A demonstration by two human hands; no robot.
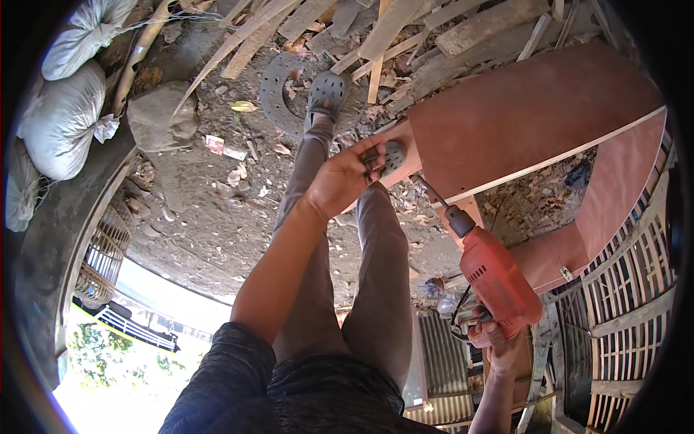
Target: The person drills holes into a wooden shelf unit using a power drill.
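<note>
My right hand (pixel 495 341) grips the handle of a red power drill (pixel 499 278). The drill's black chuck and long thin bit point toward the near corner of a reddish-brown wooden panel (pixel 535 123); I cannot tell whether the tip touches it. My left hand (pixel 345 176) is held out left of that corner, its fingers curled in. Whatever lies in those fingers, if anything, is too small to make out. Beneath the panel, a painted board (pixel 400 155) runs out beside my shoe.
Loose wood offcuts (pixel 405 36) are heaped at the far side. A flat grey ring (pixel 278 94) lies by my other shoe (pixel 329 92). To the left are a large stone (pixel 163 116), tied white sacks (pixel 69 119) and a wicker cage (pixel 105 253). Slatted bamboo (pixel 629 289) stands at right.
</note>
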